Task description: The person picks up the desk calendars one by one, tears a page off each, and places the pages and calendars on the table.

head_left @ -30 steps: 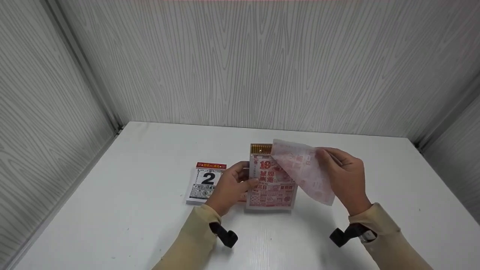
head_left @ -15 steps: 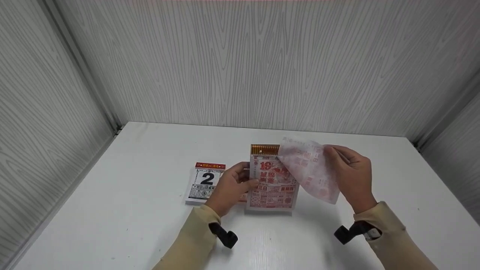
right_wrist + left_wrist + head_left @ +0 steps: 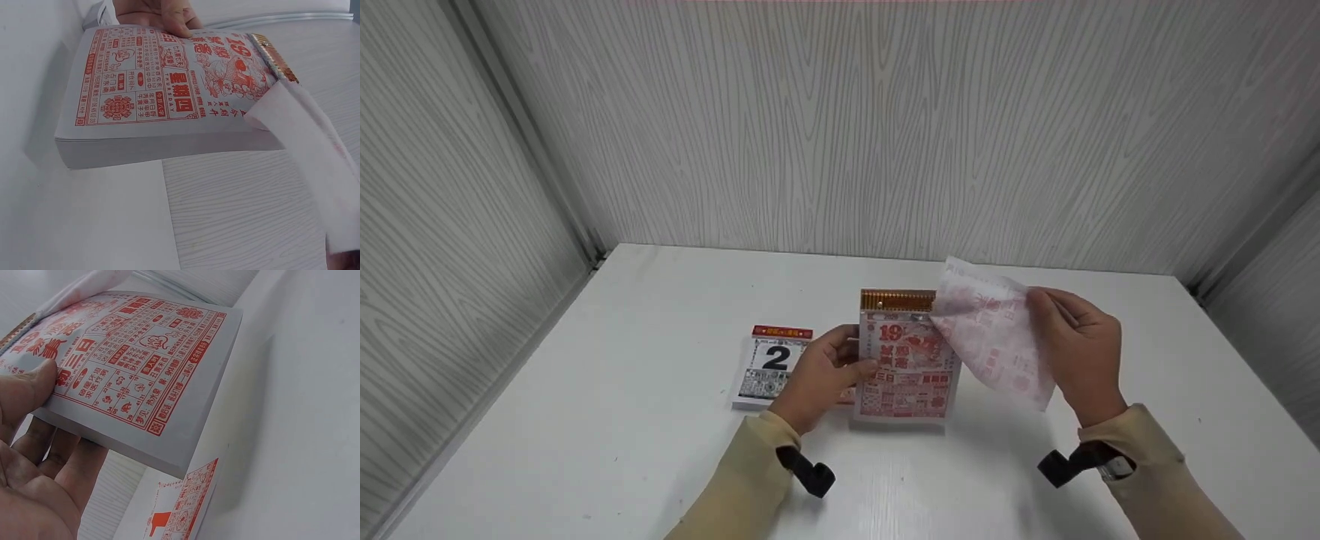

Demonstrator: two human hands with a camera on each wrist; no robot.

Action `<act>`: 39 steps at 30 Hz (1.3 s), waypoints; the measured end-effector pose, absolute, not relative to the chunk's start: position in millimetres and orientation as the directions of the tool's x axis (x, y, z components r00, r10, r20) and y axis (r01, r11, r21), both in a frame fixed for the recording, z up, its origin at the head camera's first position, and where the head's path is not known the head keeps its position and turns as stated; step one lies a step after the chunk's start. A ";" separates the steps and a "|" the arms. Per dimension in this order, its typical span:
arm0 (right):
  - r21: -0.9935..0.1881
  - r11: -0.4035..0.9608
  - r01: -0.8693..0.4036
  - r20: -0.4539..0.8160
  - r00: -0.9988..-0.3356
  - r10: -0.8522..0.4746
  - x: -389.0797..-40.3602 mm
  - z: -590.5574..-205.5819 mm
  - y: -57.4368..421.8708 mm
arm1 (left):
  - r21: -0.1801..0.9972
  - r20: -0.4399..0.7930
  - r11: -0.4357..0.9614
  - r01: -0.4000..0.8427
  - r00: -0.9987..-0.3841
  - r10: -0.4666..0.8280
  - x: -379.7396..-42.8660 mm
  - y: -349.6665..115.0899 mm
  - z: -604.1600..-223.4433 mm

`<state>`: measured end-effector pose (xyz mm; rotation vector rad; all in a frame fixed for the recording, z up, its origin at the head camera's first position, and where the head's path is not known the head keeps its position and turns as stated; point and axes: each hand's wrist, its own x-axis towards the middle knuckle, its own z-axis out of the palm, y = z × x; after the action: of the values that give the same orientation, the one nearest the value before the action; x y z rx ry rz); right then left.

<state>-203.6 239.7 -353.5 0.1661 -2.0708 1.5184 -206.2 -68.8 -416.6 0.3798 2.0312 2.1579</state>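
My left hand (image 3: 821, 379) grips a thick tear-off calendar (image 3: 906, 375) by its left edge, thumb on the front page and fingers behind. The calendar has a gold ridged strip (image 3: 896, 301) along its top and a red-printed page with a 19. From the strip's right end a thin calendar page (image 3: 994, 330) slants away, folded over, its back showing faint red print. My right hand (image 3: 1081, 352) pinches that page between thumb and fingers. In the right wrist view the page (image 3: 309, 157) stretches from the strip's end toward the right hand at the lower right.
On the white table (image 3: 585, 420), left of the held calendar and partly behind the left hand, lies a second calendar (image 3: 771, 367) with a red header and a black 2. A red-printed sheet (image 3: 185, 506) lies below in the left wrist view. Wood-grain panels (image 3: 840, 135) surround the table.
My right hand has moved right and slightly up, drawing the page along. More of the gold strip and the 19 page now shows. The left hand and its calendar have stayed almost still.
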 end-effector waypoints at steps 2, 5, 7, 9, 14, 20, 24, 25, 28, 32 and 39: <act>-0.843 0.354 -0.405 0.499 -0.834 0.236 -203.4 -352.2 241.8 | 0.996 0.078 -0.072 0.060 -0.957 0.281 -206.0 -68.9 -416.3; -0.850 0.348 -0.394 0.489 -0.837 0.246 -203.2 -351.0 245.1 | 0.997 0.067 -0.066 0.051 -0.959 0.275 -205.5 -69.0 -415.3; -0.857 0.342 -0.385 0.478 -0.841 0.252 -203.0 -350.9 247.1 | 0.997 0.067 -0.063 0.052 -0.959 0.274 -205.5 -68.8 -415.0; -0.861 0.348 -0.372 0.469 -0.844 0.259 -203.1 -351.1 249.0 | 0.997 0.061 -0.057 0.047 -0.960 0.275 -205.3 -68.4 -414.3; -0.863 0.367 -0.347 0.460 -0.840 0.287 -203.8 -352.0 253.0 | 0.997 0.063 -0.053 0.050 -0.958 0.279 -204.4 -67.6 -414.0; -0.873 0.331 -0.358 0.459 -0.831 0.313 -204.8 -350.4 259.1 | 0.996 0.070 -0.077 0.050 -0.957 0.281 -203.1 -70.2 -414.3; -0.879 0.294 -0.376 0.461 -0.828 0.319 -205.6 -350.6 263.6 | 0.997 0.059 -0.061 0.043 -0.957 0.283 -202.5 -70.7 -413.5; -0.880 0.282 -0.381 0.461 -0.827 0.321 -205.9 -350.7 264.4 | 0.997 0.060 -0.064 0.043 -0.957 0.285 -202.7 -70.7 -413.7; -0.884 0.260 -0.389 0.461 -0.822 0.335 -207.4 -350.7 266.5 | 0.996 0.056 -0.080 0.035 -0.958 0.282 -203.1 -70.9 -413.4; -0.887 0.273 -0.372 0.453 -0.815 0.362 -209.2 -350.1 270.3 | 0.995 0.052 -0.093 0.027 -0.960 0.276 -203.1 -71.6 -412.9; -0.911 0.203 -0.358 0.411 -0.826 0.387 -210.8 -344.9 274.2 | 0.997 0.051 -0.073 0.032 -0.956 0.289 -201.9 -71.0 -411.6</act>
<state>-210.8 274.2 -344.9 -0.0270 -1.9083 1.6796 -201.9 -71.0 -411.6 0.3536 2.0085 2.1497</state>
